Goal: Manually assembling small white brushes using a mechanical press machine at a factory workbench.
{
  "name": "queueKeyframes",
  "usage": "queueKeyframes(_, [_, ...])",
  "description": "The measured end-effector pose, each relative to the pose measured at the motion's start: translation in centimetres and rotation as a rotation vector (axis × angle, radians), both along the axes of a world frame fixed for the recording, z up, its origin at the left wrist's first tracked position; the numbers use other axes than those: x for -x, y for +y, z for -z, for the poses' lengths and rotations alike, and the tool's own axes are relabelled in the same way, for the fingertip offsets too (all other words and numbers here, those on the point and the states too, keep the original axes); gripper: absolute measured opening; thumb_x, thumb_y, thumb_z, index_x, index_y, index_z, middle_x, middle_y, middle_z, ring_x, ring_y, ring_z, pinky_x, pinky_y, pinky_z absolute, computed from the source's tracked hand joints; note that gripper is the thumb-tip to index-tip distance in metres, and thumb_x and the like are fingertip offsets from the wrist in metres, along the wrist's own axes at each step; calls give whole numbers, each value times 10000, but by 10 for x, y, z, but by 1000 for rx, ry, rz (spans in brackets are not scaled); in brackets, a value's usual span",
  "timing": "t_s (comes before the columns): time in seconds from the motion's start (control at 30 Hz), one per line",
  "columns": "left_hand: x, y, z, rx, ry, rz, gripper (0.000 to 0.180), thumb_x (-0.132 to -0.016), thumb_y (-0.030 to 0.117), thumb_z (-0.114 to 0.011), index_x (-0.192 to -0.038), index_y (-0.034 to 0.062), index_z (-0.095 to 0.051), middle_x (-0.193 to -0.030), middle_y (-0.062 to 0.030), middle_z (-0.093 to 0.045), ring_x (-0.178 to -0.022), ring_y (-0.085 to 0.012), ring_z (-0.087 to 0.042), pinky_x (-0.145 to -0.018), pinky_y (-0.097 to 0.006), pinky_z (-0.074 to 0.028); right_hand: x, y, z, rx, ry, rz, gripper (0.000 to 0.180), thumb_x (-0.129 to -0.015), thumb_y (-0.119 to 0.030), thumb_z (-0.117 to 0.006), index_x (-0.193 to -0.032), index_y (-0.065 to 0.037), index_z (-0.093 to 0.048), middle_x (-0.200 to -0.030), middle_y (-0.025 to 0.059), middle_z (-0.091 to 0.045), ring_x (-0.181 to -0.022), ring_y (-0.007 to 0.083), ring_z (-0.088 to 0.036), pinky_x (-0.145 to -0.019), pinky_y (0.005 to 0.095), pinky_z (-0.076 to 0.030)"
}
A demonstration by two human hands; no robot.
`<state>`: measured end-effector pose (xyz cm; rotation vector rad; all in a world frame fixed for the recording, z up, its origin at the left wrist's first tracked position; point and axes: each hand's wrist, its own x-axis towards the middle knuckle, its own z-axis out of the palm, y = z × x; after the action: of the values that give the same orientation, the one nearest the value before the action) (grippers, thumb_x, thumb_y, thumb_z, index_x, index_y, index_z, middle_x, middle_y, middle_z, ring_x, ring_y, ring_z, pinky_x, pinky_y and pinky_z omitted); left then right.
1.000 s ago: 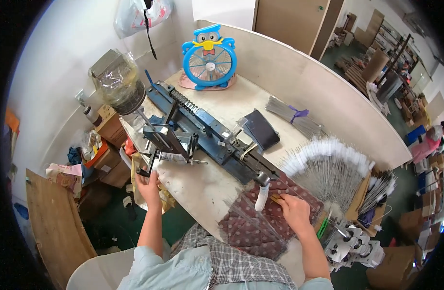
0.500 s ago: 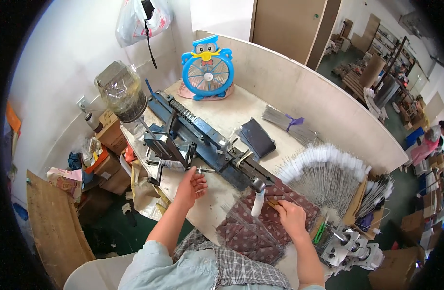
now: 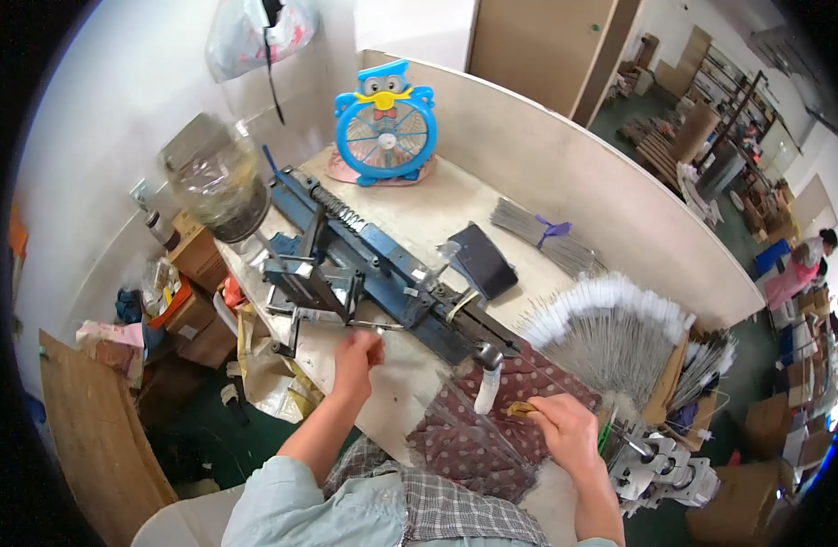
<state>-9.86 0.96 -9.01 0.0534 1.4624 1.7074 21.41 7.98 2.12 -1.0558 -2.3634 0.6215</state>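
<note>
My left hand (image 3: pixel 357 360) is closed at the near side of a blue metal bench fixture (image 3: pixel 382 273), just below a short metal rod (image 3: pixel 378 325). Its fingers are curled, and whatever they hold is hidden. My right hand (image 3: pixel 569 428) pinches a small yellowish-brown piece (image 3: pixel 520 409) above a brown dotted cloth (image 3: pixel 455 442). Left of that piece, a lever with a white grip (image 3: pixel 488 390) hangs from the fixture's near end, untouched. Thin metal wires lie across the cloth.
Brushes with white tips and wire stems (image 3: pixel 610 337) fan out at the right. Behind the fixture are a dark case (image 3: pixel 483 260), a tied wire bundle (image 3: pixel 546 232) and a blue fan (image 3: pixel 387 137). A metal device (image 3: pixel 660 469) stands near right; a plastic-wrapped motor (image 3: pixel 214 173) rises at left.
My left hand's spread fingers have curled closed, slightly nearer to me. My right hand has shifted a little right and nearer, keeping the small piece. The whole view has moved slightly.
</note>
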Motion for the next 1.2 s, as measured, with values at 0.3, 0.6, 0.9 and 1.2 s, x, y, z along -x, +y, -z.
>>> queueKeyframes(0.3, [-158,30,-60,-269,-130,755,186,-908,179,-556,-882,6,-619,-792,-59,-628,-656,-113,-553,-613,-259,-442,-27,34,1,-8,151,184,169,-773,-97,-662,-938,-60,-664,-747,103,-597,-679,270,-580,-601,342,-455])
queueKeyframes(0.6, [-185,51,-47,-311,84,799,213,-934,193,-532,-951,3,-625,-849,-38,-630,-683,-84,-528,-635,-247,-446,-49,25,5,222,188,311,192,-836,-178,-607,-980,-56,-637,-812,123,-631,-734,286,-605,-639,345,-461])
queueKeyframes(0.9, [-192,52,-46,-351,185,774,185,-924,174,-552,-951,6,-627,-818,3,-609,-657,-46,-510,-601,-208,-434,-42,32,10,119,46,402,181,-868,-204,-560,-977,-63,-592,-860,128,-642,-805,329,-606,-669,400,-459])
queueKeyframes(1.2, [-195,56,-45,-349,183,804,186,-912,188,-572,-941,15,-632,-809,5,-617,-638,-47,-510,-581,-190,-413,-56,29,1,422,285,353,181,-857,-163,-586,-988,-38,-596,-832,142,-628,-759,307,-603,-678,366,-473])
